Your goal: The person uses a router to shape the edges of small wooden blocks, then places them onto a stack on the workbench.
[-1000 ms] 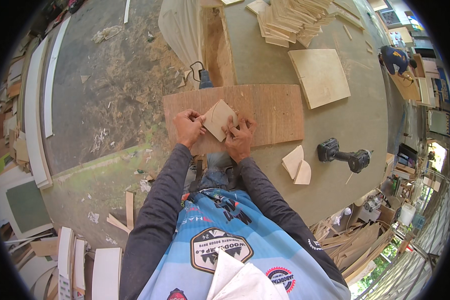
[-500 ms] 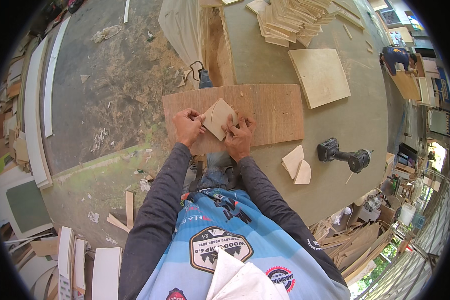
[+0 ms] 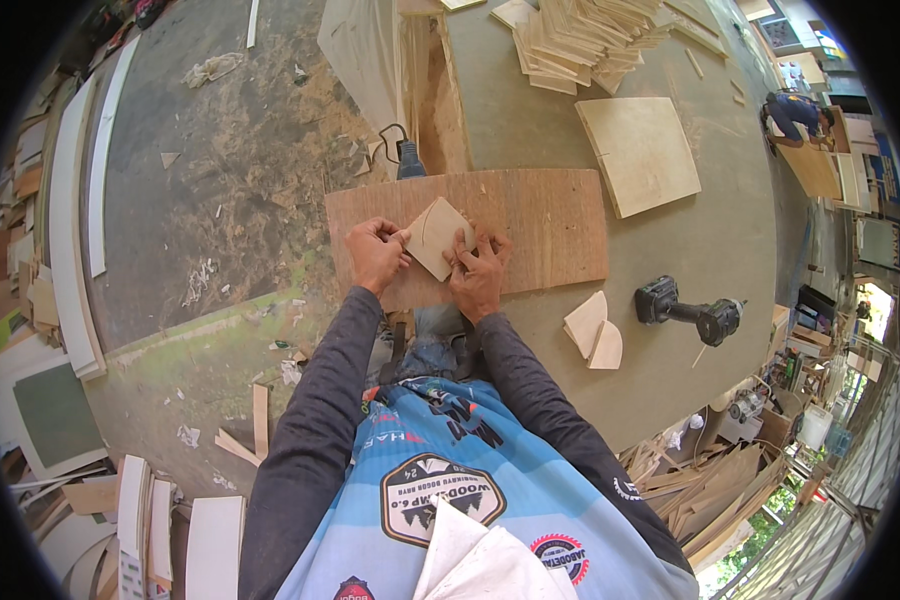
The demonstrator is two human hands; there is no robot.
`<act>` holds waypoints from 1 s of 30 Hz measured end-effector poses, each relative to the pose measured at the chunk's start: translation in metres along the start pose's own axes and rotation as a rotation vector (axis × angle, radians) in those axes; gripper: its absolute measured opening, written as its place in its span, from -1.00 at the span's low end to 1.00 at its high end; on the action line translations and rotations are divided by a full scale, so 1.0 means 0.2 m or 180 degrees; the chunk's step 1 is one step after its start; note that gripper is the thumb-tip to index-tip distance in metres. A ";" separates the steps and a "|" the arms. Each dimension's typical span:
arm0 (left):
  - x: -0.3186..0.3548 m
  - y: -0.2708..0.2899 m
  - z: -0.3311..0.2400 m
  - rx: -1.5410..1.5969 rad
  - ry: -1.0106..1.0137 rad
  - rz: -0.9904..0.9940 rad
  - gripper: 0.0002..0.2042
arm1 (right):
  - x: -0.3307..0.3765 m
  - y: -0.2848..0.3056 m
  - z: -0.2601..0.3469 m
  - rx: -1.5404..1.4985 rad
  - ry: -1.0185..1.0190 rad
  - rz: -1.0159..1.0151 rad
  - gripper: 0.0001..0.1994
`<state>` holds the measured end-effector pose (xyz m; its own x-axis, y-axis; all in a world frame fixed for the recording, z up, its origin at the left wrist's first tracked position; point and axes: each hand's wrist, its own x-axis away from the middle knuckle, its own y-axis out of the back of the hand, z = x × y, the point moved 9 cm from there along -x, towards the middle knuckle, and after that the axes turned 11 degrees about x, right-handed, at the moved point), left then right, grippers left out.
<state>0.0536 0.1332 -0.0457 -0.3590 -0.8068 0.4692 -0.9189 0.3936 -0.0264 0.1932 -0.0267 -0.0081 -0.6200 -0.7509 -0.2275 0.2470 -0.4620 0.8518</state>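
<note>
Both hands meet at a small pale wooden piece (image 3: 432, 235) lying on a brown board (image 3: 560, 225).
The left hand (image 3: 376, 256) has its fingers bunched together at the piece's left corner, covering the tip; I cannot tell whether they pinch it. The right hand (image 3: 480, 270) has its fingers slightly apart over the right side, hiding that edge; their grip cannot be told either. A dark curved line shows on the piece, its underside out of sight. Beyond, the board's far edge partly hides a dark blue corded object (image 3: 409, 158), and the frame cuts off the stacked wooden pieces (image 3: 582, 45) on the worktop (image 3: 530, 130).
</note>
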 end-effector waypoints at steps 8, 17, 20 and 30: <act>-0.01 0.00 -0.01 -0.0003 0.0031 0.0006 -0.92 | -0.02 0.01 0.01 -0.0076 -0.0104 0.0051 -0.60; -0.01 0.00 -0.01 0.0001 0.0012 -0.0018 -0.92 | -0.04 0.04 0.05 -0.0041 0.0067 -0.0030 -0.59; -0.01 0.00 -0.01 0.0019 -0.0024 0.0000 -0.92 | -0.04 0.03 0.04 -0.0060 0.0048 -0.0034 -0.59; -0.03 0.00 0.00 0.0047 -0.0004 -0.0021 -0.91 | -0.04 0.01 0.01 -0.0145 -0.0095 0.0057 -0.60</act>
<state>0.0562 0.1375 -0.0473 -0.3532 -0.8099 0.4684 -0.9236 0.3817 -0.0365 0.1966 -0.0199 -0.0035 -0.6370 -0.7451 -0.1975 0.2914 -0.4699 0.8332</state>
